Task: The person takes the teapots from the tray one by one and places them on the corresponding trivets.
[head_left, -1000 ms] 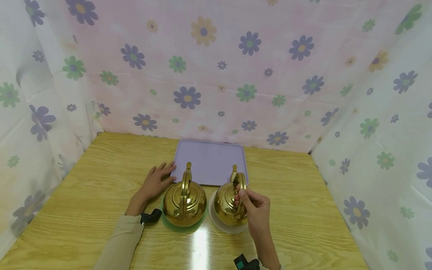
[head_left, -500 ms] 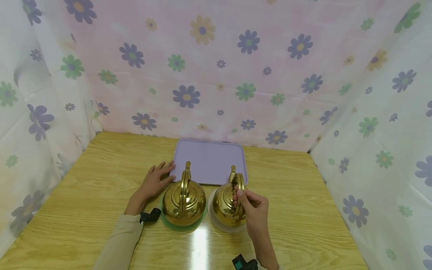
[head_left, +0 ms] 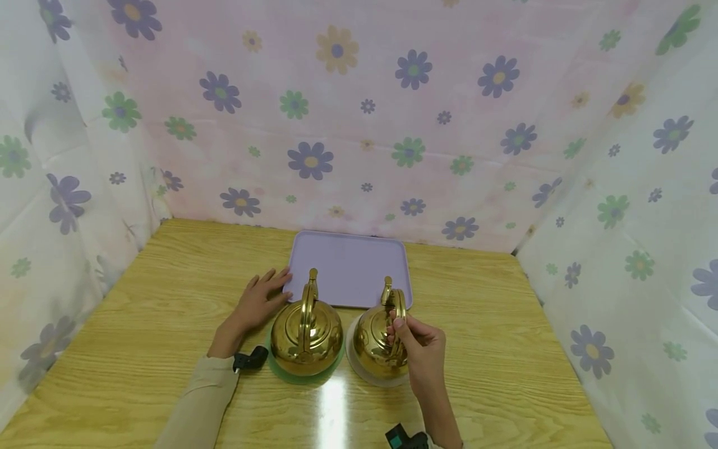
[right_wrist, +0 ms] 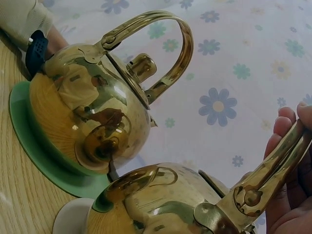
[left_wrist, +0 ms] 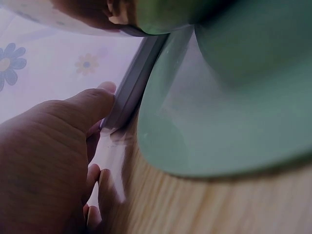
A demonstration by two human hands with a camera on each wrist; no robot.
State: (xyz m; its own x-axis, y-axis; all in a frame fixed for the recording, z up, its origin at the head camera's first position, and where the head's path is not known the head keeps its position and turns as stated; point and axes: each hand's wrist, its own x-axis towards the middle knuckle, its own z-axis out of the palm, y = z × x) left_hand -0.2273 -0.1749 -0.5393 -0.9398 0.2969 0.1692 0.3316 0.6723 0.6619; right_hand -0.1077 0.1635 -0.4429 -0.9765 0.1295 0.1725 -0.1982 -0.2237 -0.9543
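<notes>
Two gold kettles stand side by side, spouts pointing away. The right kettle (head_left: pixel 373 343) is on a pale round plate (head_left: pixel 359 374), and my right hand (head_left: pixel 426 349) grips its upright handle (right_wrist: pixel 273 170), thumb on the near side. The left kettle (head_left: pixel 305 340) sits on a green round plate (head_left: pixel 286 374) with its handle (right_wrist: pixel 183 44) raised and untouched. My left hand (head_left: pixel 260 302) lies with spread fingers at the left edge of the lilac tray (head_left: pixel 350 268). In the left wrist view the thumb (left_wrist: pixel 92 105) touches the tray's rim (left_wrist: pixel 129 90).
A wood-grain table (head_left: pixel 493 349) carries everything. Flower-printed cloth (head_left: pixel 359 125) hangs behind the table and along both sides. The tray lies directly beyond the kettles, near the back cloth. Dark wrist cameras (head_left: pixel 252 360) are strapped to both arms.
Almost nothing differs: the whole head view has shifted slightly. Both hands and both kettles keep their places, and the right hand still holds the right kettle's handle.
</notes>
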